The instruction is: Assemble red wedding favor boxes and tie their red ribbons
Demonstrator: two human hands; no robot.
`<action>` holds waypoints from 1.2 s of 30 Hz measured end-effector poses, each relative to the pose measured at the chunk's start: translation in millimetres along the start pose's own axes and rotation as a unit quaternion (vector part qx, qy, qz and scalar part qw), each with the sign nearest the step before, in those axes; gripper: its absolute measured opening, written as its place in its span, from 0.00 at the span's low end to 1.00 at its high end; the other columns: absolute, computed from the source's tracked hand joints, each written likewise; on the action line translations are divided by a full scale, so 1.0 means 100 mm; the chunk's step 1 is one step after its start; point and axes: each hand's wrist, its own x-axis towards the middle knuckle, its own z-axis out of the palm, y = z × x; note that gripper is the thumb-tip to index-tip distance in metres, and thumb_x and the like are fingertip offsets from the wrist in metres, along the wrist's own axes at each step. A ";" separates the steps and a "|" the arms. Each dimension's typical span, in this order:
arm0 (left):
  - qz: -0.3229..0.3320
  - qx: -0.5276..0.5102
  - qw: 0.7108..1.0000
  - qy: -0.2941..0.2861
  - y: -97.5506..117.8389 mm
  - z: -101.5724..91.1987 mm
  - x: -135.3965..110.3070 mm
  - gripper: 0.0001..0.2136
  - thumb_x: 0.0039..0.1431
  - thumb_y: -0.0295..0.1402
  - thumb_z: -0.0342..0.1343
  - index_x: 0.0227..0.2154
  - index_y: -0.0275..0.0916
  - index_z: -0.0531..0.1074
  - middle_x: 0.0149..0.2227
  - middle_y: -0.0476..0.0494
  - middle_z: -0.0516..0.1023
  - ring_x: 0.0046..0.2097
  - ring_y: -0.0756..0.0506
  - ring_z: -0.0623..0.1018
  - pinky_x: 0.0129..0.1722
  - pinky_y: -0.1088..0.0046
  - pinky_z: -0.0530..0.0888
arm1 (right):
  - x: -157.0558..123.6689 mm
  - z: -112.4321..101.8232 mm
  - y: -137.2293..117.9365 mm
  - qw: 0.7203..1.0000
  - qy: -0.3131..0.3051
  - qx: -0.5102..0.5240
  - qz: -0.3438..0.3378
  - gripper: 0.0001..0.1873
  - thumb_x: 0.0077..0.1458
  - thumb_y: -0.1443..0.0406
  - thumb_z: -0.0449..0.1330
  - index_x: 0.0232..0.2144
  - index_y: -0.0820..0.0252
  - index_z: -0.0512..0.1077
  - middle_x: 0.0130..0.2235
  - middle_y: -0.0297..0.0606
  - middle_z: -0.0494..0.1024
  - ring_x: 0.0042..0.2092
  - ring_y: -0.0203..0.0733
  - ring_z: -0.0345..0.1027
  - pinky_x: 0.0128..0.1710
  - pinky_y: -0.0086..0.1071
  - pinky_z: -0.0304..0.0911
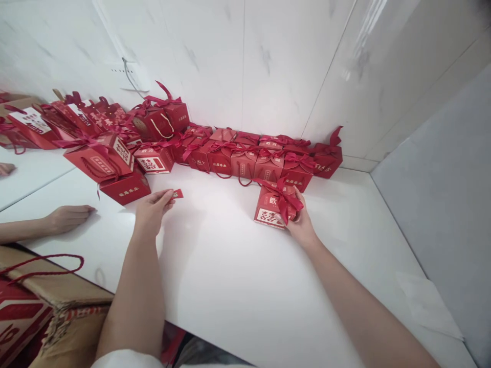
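Right hand [302, 226]: clamped on ribboned box [266, 215]
Ribboned box: left of right palm, over or on desk [226, 271], can't tell
Left hand [151, 208]: fingertips pinched on red card [178, 193], poking out rightward
Box row [244, 162]: behind, along wall [218, 66]

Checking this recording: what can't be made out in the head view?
All in the head view:
Red card in the left hand: print too small to read.
Gift box: right side partly covered by bow and right hand.
Cardboard carton: cut off, lower-left corner.
Another person's hand: cut off, left edge.
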 end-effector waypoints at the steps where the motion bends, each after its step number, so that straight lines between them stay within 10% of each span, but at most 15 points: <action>1: -0.005 -0.039 0.998 -0.050 0.05 0.07 -0.07 0.17 0.46 0.41 0.68 0.36 0.34 0.78 0.31 0.42 0.79 0.31 0.49 0.76 0.35 0.74 0.75 | 0.00 0.00 0.00 1.000 -0.001 0.002 -0.001 0.58 0.45 0.55 0.72 0.68 0.48 0.43 0.68 0.45 0.52 0.65 0.51 0.56 0.62 0.47 0.61; 5: -0.001 -0.070 0.978 -0.197 0.26 0.25 -0.34 0.23 0.42 0.41 0.72 0.42 0.36 0.80 0.40 0.38 0.81 0.37 0.47 0.78 0.39 0.75 0.76 | 0.00 0.00 -0.02 1.000 -0.001 -0.001 0.010 0.60 0.43 0.56 0.73 0.69 0.49 0.43 0.68 0.46 0.54 0.65 0.52 0.56 0.63 0.49 0.58; 18: -0.025 -0.058 0.956 -0.288 0.38 0.36 -0.53 0.19 0.46 0.45 0.70 0.36 0.37 0.79 0.38 0.37 0.81 0.37 0.43 0.81 0.35 0.72 0.76 | -0.02 -0.02 -0.02 1.000 -0.004 -0.010 0.020 0.58 0.42 0.56 0.74 0.68 0.47 0.45 0.68 0.43 0.53 0.66 0.53 0.55 0.61 0.47 0.62; 36: 0.107 -0.134 0.983 -0.063 0.32 0.46 -0.52 0.18 0.47 0.33 0.68 0.43 0.36 0.76 0.40 0.38 0.82 0.45 0.41 0.81 0.40 0.71 0.80 | -0.01 -0.02 -0.03 1.000 0.004 -0.019 0.010 0.59 0.40 0.59 0.75 0.68 0.48 0.47 0.68 0.43 0.54 0.66 0.53 0.56 0.60 0.45 0.64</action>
